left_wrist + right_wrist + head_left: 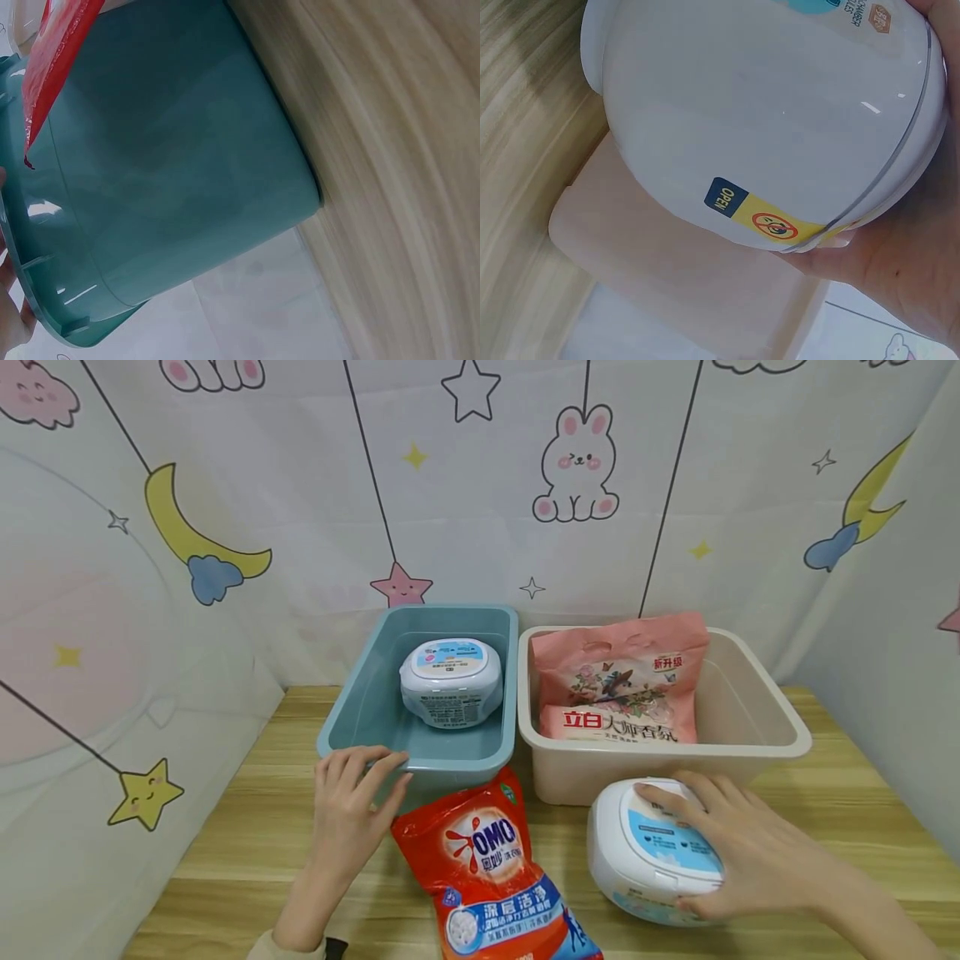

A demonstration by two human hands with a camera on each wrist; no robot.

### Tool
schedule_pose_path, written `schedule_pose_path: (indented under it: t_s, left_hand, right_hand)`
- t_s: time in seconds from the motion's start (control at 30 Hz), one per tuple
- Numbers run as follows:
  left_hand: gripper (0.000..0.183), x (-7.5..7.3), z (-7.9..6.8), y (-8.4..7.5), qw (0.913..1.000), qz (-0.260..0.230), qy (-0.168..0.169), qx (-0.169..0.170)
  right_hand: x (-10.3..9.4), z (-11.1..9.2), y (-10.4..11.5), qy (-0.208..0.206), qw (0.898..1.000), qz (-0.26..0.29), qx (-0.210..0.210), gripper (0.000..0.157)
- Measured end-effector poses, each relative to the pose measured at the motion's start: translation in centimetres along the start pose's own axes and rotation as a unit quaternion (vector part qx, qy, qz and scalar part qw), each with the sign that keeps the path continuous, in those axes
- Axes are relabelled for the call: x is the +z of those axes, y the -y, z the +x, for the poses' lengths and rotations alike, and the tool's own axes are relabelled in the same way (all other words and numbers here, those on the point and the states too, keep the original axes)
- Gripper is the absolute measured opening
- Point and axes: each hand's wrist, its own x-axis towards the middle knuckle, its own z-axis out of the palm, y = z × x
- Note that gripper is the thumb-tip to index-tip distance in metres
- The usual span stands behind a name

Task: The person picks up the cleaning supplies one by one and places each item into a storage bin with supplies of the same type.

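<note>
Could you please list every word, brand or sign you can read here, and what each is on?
"OMO": red bag
"奥妙": red bag
"深层洁净": red bag
"立白": pink bag
"大师香氛": pink bag
"新升级": pink bag
"OPEN": near tub, right wrist view
"CHAMBER", partly cut off: near tub
Red-ringed prohibition sign, no words: near tub
Too small or blurred: the far tub's print, and the bags' and near tub's smaller lines.

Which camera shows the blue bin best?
The head view: there the blue bin shows its rim and much of its inside. The left wrist view shows only its outside and some rim; the right wrist view shows none.
</note>
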Motion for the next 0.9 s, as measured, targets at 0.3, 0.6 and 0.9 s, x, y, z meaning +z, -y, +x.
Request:
schedule_pose_path:
  t_s: [0.3,0.6,0.9]
  left_hand:
    - [0.033,0.1,-0.1,0.1,1.0,-0.001,-0.001,0.0]
    - [0.035,0.0,0.0,0.1,1.0,0.004,-0.003,0.001]
    - [0.035,-0.1,-0.1,0.0,0.9999,0.003,0.006,-0.008]
  right_hand:
    - [-0.9,0.1,0.1,0.011,1.0,0.004,0.002,0.106]
    - [-1.9,0.5,0.3,0.012,1.0,-0.008,-0.002,0.107]
    - [-2.9,0.9,0.7,0.032,0.999,-0.005,0.012,0.102]
